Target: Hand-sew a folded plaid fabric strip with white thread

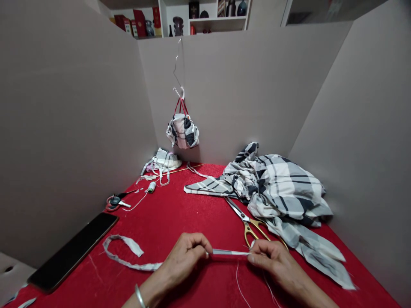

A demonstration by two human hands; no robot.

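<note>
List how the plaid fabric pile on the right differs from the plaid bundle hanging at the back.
The plaid fabric pile lies on the red tablecloth; the hanging plaid bundle dangles by red cords. The pile sprawls loosely, with ends trailing out; the bundle is gathered into a compact shape. The pile looks larger than the bundle. Both show a black, grey and white plaid.

We work in soft, rather dim indoor light, seemingly from above; a faint shadow lies beneath the hanging pouch (182, 131) on the back panel (244, 94); a darker one lies under the left hand (188, 256) on the red bench (186, 220); the bangle (139, 295) glints; the wide lens stretches the phone (75, 250) towards the edge; we find the shelf (218, 25) slightly soft.
</note>
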